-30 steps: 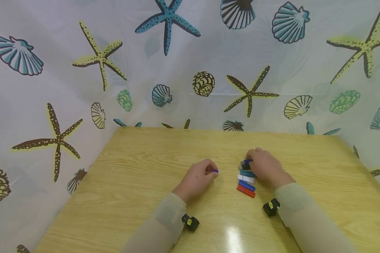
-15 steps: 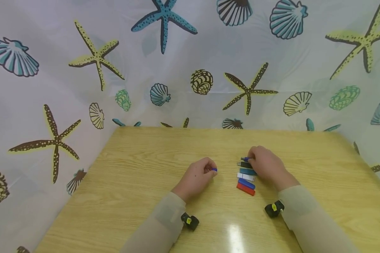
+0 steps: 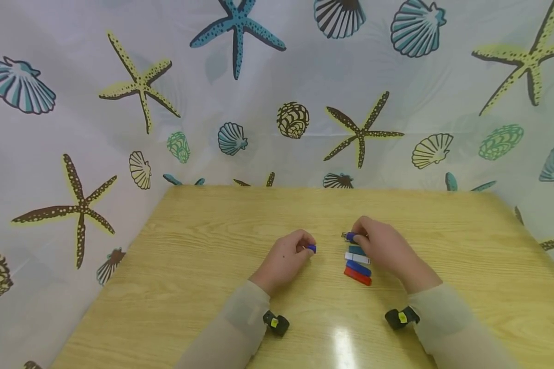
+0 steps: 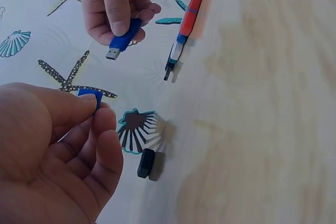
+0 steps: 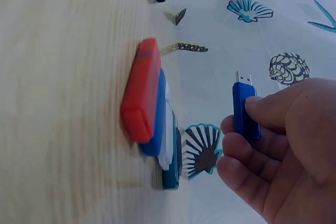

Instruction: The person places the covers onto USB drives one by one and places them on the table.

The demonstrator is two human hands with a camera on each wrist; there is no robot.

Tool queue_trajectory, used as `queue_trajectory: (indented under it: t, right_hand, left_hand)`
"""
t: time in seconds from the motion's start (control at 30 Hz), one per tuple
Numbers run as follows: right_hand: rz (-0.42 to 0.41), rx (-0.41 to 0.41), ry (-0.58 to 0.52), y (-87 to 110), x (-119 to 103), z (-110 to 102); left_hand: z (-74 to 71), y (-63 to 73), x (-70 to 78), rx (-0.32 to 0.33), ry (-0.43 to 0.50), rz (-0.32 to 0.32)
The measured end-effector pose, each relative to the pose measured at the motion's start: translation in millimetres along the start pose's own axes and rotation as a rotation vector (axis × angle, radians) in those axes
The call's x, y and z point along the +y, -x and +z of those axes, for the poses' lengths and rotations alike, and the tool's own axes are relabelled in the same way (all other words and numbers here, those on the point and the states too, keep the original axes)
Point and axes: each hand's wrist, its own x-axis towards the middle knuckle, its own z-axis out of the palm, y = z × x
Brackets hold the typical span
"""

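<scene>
USB stick (image 5: 245,111), uncapped, was a slim blue rectangular body with a bare metal connector at one end; two small square holes showed in the metal. The right hand (image 3: 384,245) grasped it by the body, thumb on one broad face and fingers behind. Its connector projected beyond the fingertips and pointed across toward the left hand (image 3: 283,259). Its long axis ran roughly sideways to the person, with the rear end toward the right palm.

The left hand pinched a short, blocky blue cap (image 4: 90,99) between thumb and index finger, well apart from the connector. A black cap (image 4: 146,163) rested on the table (image 3: 240,215) near the left hand. On the thumb side of the right hand, nearer the person, a teal stick (image 3: 356,250), white stick (image 3: 357,258), darker-blue stick (image 3: 358,269) and red stick (image 5: 140,95) lay side by side.
</scene>
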Motion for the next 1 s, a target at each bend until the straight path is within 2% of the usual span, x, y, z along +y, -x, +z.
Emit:
queue_trajectory:
  t: [0.33, 0.7, 1.0]
  right_hand:
    - [-0.046, -0.049, -0.081, 5.8, -14.3, 6.2]
    - [-0.105, -0.054, -0.127, 10.2, -30.6, 10.3]
    - [-0.127, -0.055, -0.138, 11.1, -34.7, 15.1]
  left_hand:
    - [-1.0, 2.0, 0.2, -0.015, 0.011, 0.037]
    - [-1.7, 1.9, -0.4, -0.02, 0.047, 0.089]
    - [-1.2, 2.2, 0.9, -0.024, 0.055, 0.121]
